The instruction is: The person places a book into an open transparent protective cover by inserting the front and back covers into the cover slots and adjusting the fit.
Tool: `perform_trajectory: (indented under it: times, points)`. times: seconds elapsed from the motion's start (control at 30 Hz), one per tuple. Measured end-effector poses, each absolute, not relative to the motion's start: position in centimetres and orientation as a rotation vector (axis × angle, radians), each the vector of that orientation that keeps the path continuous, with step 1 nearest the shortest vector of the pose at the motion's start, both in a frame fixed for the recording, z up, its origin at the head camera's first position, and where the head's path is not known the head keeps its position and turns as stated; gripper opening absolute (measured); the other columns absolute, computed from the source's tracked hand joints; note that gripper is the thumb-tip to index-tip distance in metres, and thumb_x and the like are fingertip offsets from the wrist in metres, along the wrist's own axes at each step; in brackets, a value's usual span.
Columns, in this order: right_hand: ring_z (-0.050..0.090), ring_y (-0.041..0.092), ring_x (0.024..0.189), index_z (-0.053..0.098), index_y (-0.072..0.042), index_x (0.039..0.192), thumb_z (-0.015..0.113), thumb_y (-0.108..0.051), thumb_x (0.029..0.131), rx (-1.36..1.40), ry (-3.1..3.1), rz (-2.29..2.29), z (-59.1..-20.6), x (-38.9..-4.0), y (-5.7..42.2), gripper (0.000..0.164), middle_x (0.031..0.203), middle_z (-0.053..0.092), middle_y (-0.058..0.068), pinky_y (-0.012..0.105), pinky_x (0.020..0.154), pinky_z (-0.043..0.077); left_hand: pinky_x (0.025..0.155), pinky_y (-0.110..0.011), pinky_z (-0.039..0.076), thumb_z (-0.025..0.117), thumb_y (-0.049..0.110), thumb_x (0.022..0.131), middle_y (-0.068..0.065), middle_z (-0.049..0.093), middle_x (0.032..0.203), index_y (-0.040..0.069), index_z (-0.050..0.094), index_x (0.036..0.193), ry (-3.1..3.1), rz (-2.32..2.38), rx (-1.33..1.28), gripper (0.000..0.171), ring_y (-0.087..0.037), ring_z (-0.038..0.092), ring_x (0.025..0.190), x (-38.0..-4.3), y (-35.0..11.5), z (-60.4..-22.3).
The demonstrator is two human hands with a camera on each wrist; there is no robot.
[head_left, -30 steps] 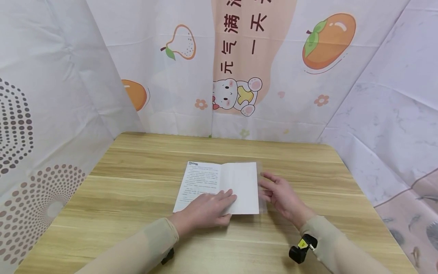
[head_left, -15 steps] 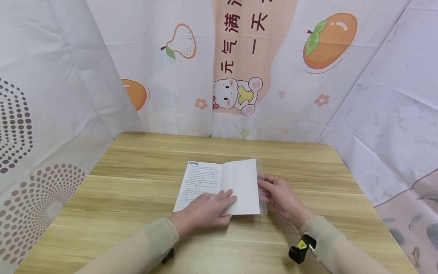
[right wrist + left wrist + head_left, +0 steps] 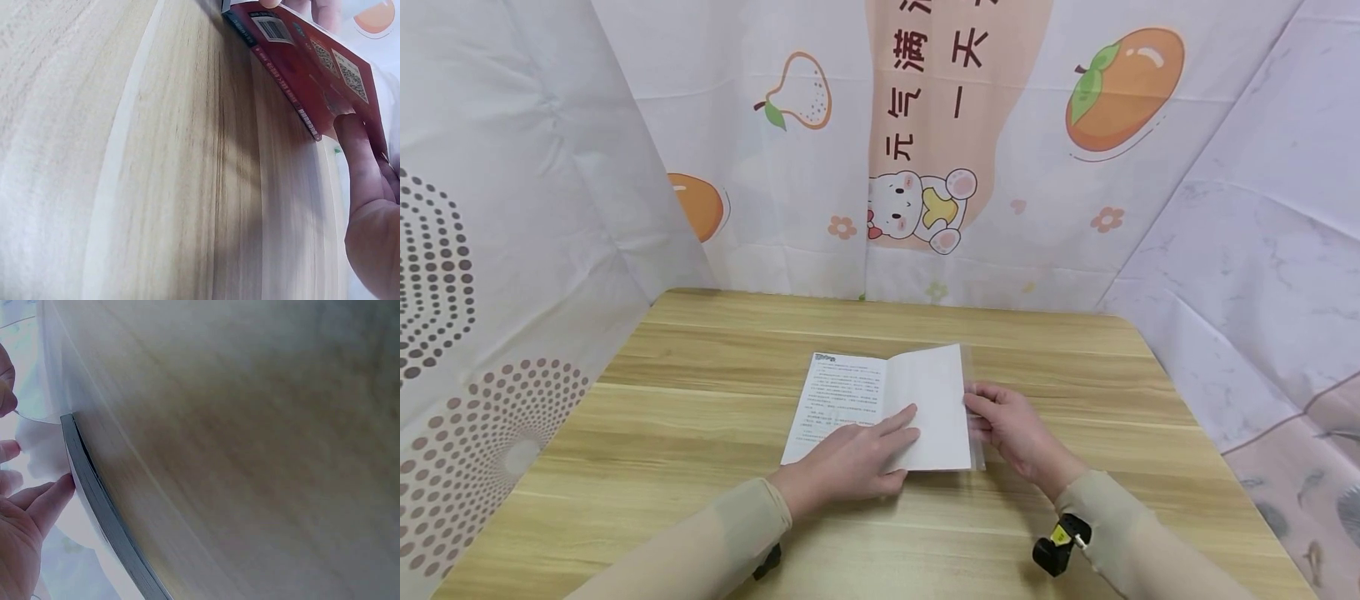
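An open book (image 3: 925, 392) lies on the wooden table, printed text on its left page and a blank right page. My left hand (image 3: 857, 458) rests across the lower middle of it with fingers extended, the fingertips on the blank page. At the right edge, my right hand (image 3: 1011, 425) pinches the book's cover, where a strip of clear film (image 3: 976, 450) sticks out past the paper. The right wrist view shows the red back cover (image 3: 319, 81) with a barcode and QR codes, tilted up, a finger against it. The grey page edges (image 3: 106, 506) show in the left wrist view.
The wooden table (image 3: 700, 375) extends around the book on all sides. A white printed cloth (image 3: 737, 167) with fruit and a bear hangs behind it, and more cloth hangs at both sides. A small black device (image 3: 1060, 546) is strapped at the right wrist.
My right hand has moved slightly left and taken hold of the book's right edge. The blank side has risen at its far corner. My left hand stays on the book, its index finger slightly raised.
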State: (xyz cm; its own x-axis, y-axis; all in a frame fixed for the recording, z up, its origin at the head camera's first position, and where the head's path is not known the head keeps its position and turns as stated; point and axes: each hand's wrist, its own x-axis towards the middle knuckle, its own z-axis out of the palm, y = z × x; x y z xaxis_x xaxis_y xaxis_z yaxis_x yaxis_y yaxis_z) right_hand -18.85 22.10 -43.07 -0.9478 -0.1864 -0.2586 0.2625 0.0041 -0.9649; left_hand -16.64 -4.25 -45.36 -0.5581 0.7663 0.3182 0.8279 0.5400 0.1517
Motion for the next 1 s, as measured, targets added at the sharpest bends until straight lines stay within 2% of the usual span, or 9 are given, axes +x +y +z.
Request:
perform_trajectory:
  times: [0.07,0.13,0.2,0.43,0.8,1.0]
  points:
    - [0.064,0.018,0.085,0.047,0.007,0.131,0.052,-0.016,0.101,0.073,2.002,-1.984,-43.10,-18.86,22.09,0.038,0.103,0.063,0.012,0.027,0.072,0.057,0.064,-0.030,0.057,0.060,0.036,0.088,-0.010,0.043,0.148,0.013,0.052,0.134,-2.588,-0.419,-1.352,0.051,-0.016,0.067,0.086,-16.56,-4.30,-45.29]
    - [0.064,0.019,0.086,0.047,0.006,0.132,0.052,-0.018,0.101,0.069,2.026,-1.958,-43.14,-18.84,22.10,0.039,0.105,0.063,0.013,0.027,0.072,0.057,0.074,-0.034,0.057,0.058,0.036,0.090,-0.009,0.044,0.146,0.012,0.051,0.135,-2.606,-0.416,-1.359,0.052,-0.020,0.062,0.108,-16.50,-4.31,-45.25]
    - [0.064,0.019,0.087,0.047,0.006,0.132,0.052,-0.019,0.101,0.060,2.035,-1.946,-43.20,-18.85,22.13,0.040,0.106,0.062,0.014,0.027,0.072,0.057,0.078,-0.035,0.057,0.058,0.037,0.090,-0.009,0.045,0.146,0.012,0.051,0.136,-2.619,-0.409,-1.359,0.052,-0.020,0.055,0.118,-16.47,-4.30,-45.21]
    - [0.063,0.019,0.085,0.049,0.005,0.130,0.052,-0.019,0.101,0.057,2.066,-1.920,-43.41,-18.83,22.10,0.038,0.103,0.063,0.012,0.027,0.070,0.057,0.085,-0.039,0.055,0.056,0.038,0.092,-0.007,0.045,0.146,0.013,0.049,0.137,-2.682,-0.376,-1.361,0.052,-0.023,0.050,0.124,-16.46,-4.24,-45.07]
    - [0.064,0.020,0.086,0.051,0.006,0.127,0.052,-0.020,0.101,0.042,2.086,-1.898,-43.57,-18.69,21.98,0.037,0.102,0.064,0.013,0.028,0.069,0.057,0.083,-0.038,0.056,0.057,0.037,0.092,-0.008,0.049,0.143,0.013,0.051,0.134,-2.666,-0.329,-1.380,0.049,-0.027,0.053,0.120,-16.51,-4.27,-45.04]
    - [0.064,0.020,0.086,0.052,0.006,0.126,0.052,-0.021,0.101,0.033,2.086,-1.880,-43.29,-18.60,21.85,0.037,0.102,0.063,0.014,0.028,0.069,0.057,0.088,-0.039,0.053,0.057,0.039,0.093,-0.006,0.047,0.145,0.015,0.050,0.136,-2.709,-0.351,-1.371,0.050,-0.025,0.051,0.123,-16.53,-4.34,-44.88]
